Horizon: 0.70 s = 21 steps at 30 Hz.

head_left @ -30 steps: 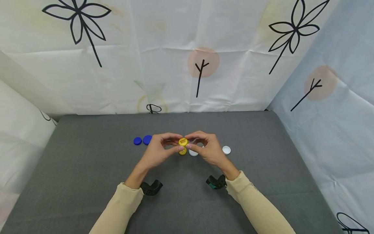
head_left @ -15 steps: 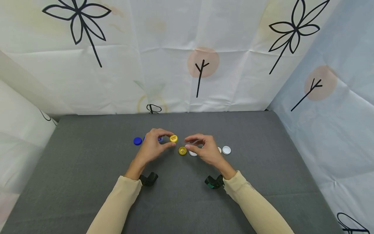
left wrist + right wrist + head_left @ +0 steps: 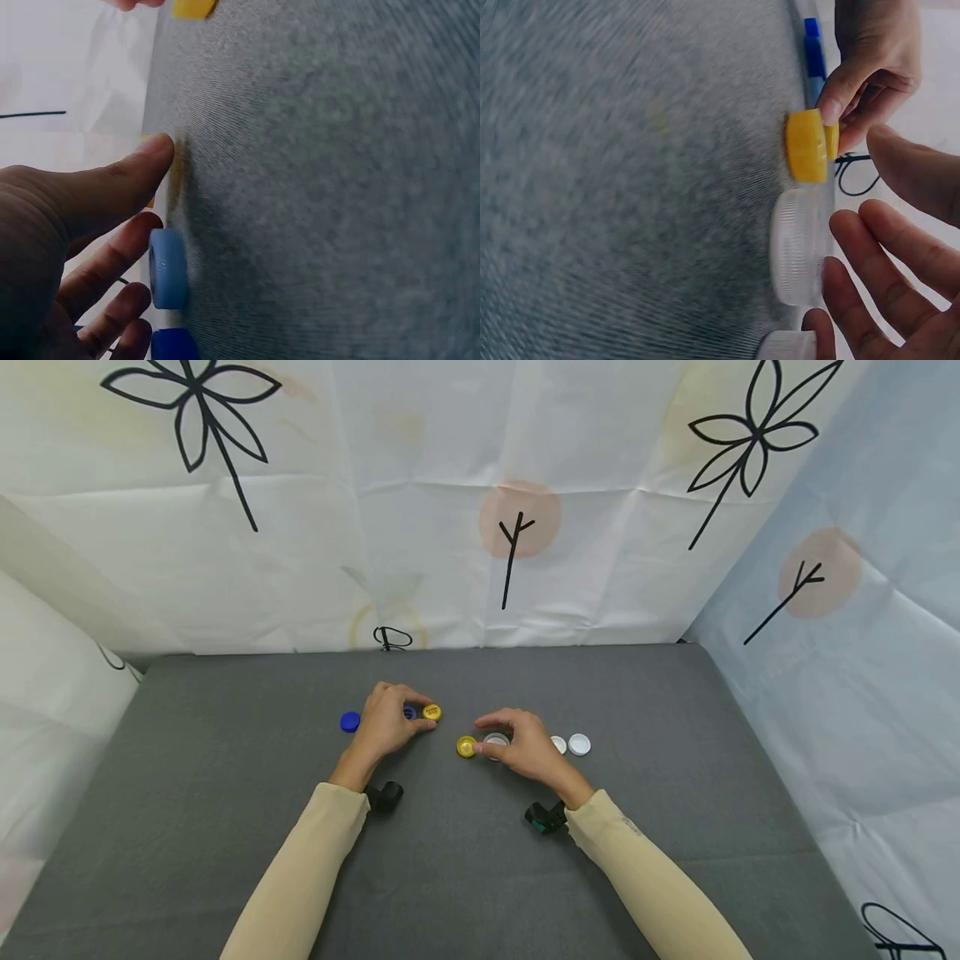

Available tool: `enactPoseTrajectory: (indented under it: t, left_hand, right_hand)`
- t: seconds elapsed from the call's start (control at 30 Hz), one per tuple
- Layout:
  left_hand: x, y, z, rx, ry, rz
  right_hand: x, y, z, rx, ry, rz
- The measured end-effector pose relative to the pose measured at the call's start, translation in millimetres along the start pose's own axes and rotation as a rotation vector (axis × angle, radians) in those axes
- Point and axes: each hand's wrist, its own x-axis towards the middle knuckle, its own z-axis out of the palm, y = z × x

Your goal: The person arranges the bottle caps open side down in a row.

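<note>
My left hand (image 3: 386, 722) pinches a yellow bottle cap (image 3: 432, 712) between thumb and fingers, low at the table; in the left wrist view the thumb mostly hides it. Just left of it lies a light-blue cap (image 3: 169, 270), partly behind the hand in the head view. My right hand (image 3: 521, 745) hovers with loosely bent, parted fingers and holds nothing. Beneath its fingers lies a translucent white cap (image 3: 799, 247). A second yellow cap (image 3: 467, 746), hollow side up, sits by the right thumb, apart from the yellow one in my left hand.
A dark-blue cap (image 3: 350, 722) lies at the left end of the row. Right of my right hand are two white caps, a smaller one (image 3: 558, 744) and a larger one (image 3: 580, 744). The grey table (image 3: 465, 877) meets a white cloth wall (image 3: 435, 568) behind.
The left hand has carried the yellow cap left and down, away from the right hand, to beside the light-blue cap. The right hand has let go of it and stayed near the white cap.
</note>
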Motion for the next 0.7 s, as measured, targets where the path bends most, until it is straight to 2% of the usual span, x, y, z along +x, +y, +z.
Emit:
enactPoseTrajectory:
  t: [0.17, 0.47, 0.7]
  left_hand:
    - [2.2, -3.9, 1.5, 0.034, -0.013, -0.006]
    - [3.0, -4.8, -0.2, 0.04, -0.026, 0.004]
    - [-7.7, 3.9, 0.3, 0.007, 0.001, 0.038]
  right_hand:
    - [2.8, 2, 2, -0.046, -0.027, 0.022]
    - [6.7, 1, 3, -0.112, -0.069, 0.032]
    - [6.8, 2, 3, -0.129, -0.067, 0.017]
